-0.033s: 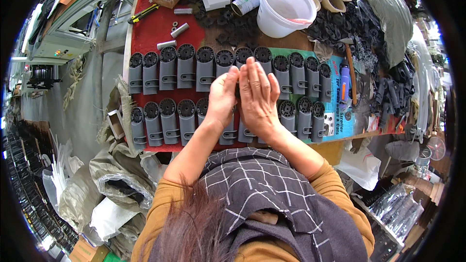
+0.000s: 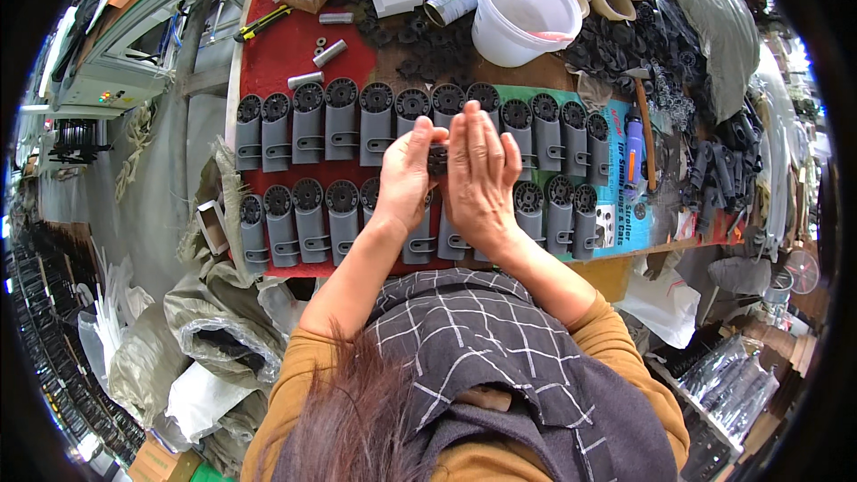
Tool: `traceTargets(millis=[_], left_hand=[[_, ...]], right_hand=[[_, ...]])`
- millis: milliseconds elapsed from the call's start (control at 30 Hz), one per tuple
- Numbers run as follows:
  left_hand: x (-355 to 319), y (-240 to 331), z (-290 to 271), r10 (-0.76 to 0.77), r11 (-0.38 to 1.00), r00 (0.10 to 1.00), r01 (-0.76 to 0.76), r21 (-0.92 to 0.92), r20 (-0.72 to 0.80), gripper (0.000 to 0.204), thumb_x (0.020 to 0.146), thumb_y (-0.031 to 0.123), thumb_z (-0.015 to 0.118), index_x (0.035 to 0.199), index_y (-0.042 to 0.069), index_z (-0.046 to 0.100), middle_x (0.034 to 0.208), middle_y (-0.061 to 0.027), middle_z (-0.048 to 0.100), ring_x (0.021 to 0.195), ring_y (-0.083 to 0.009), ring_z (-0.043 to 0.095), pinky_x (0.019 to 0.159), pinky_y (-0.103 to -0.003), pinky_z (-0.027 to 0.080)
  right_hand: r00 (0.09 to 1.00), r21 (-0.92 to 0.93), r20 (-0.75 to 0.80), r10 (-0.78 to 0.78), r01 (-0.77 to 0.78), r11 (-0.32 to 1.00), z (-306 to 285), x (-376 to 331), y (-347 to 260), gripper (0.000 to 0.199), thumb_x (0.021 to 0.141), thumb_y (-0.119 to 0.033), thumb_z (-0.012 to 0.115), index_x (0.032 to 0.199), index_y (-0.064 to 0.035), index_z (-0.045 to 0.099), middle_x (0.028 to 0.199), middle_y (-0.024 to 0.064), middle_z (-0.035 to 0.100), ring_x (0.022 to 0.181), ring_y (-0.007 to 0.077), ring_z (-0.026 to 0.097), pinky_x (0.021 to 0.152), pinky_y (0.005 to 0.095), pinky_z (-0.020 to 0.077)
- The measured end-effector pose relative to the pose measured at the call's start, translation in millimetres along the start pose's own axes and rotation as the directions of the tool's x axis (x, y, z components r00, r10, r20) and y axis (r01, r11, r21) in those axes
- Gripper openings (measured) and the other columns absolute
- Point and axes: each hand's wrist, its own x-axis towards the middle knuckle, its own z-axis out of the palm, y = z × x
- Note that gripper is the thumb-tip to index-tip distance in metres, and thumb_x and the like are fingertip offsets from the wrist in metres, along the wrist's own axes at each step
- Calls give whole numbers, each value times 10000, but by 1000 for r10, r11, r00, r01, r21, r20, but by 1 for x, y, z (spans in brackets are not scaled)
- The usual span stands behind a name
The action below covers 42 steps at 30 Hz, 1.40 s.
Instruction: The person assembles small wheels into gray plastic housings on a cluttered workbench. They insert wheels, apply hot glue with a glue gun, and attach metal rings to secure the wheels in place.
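Observation:
Above the work table, my left hand (image 2: 406,177) is closed round a small black part (image 2: 436,161), its fingers partly hidden. My right hand (image 2: 480,177) lies flat against the other side, fingers stretched out and pointing away from me. Most of the black part is covered by the hands. Behind them stands a row of grey plastic housings (image 2: 341,132) with round black slotted caps. A second row of the same grey housings (image 2: 309,230) lies nearer me, some of it covered by my hands and forearms.
A white bucket (image 2: 513,31) stands at the back, beside a spray can (image 2: 453,3). Metal cylinders (image 2: 331,54) and a yellow cutter (image 2: 263,25) lie at back left. To the right are a hammer (image 2: 644,134), a blue tube (image 2: 633,156) and heaped black parts (image 2: 616,49).
My hands have parted a little, the left shifting slightly left and the right slightly right. More of the black part shows between them.

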Motion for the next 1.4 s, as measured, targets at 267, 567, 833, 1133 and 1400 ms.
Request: traceTargets(millis=[267, 567, 833, 1133, 1400], left_hand=[[5, 5, 3, -42, 998, 999, 43, -49, 17, 439, 1004, 474, 475, 1076, 67, 619, 964, -12, 656, 848, -110, 644, 734, -265, 537], [15, -6, 0, 9, 1000, 991, -11, 19, 131, 433, 1012, 460, 464, 1145, 71, 600, 1054, -2, 631, 956, -97, 609, 755, -262, 539], [21, -2, 0, -23, 1000, 977, 19, 18, 211, 454, 984, 499, 498, 1092, 73, 614, 992, -15, 643, 945, -115, 613, 783, -302, 527], [28, 45, -17, 289, 636, 834, -534, 557, 470, 415, 729, 17, 806, 1109, -25, 643, 1041, -67, 632, 962, -156, 648, 895, -314, 547], [33, 38, -25, 399, 572, 858, -509, 643, 324, 331, 717, 72, 810, 1001, -21, 667, 907, -84, 678, 844, -146, 645, 766, -272, 529]], right_hand=[[998, 173, 51, 36, -45, 984, -9, 5, 4, 647, 865, -125, 518, 1459, 45, 324, 1549, 197, 273, 1417, 310, 277, 1147, 463, 132], [991, -46, 94, -94, 99, 994, -13, 5, 20, 587, 835, -124, 495, 1413, -33, 455, 1497, 87, 398, 1385, 208, 348, 1147, 442, 155], [980, 298, 124, -155, 112, 948, -14, 20, 37, 564, 796, -84, 601, 1339, 17, 491, 1291, 140, 525, 1176, 301, 489, 1024, 437, 363], [939, 529, 215, -268, 118, 840, -22, 52, 71, 553, 793, -76, 682, 1287, 80, 487, 1095, 187, 580, 1021, 363, 538, 938, 440, 432], [805, -246, 571, 163, -22, 969, 13, 205, 204, 337, 862, -363, 648, 911, -41, 737, 941, 158, 712, 930, 288, 671, 821, 422, 522]])
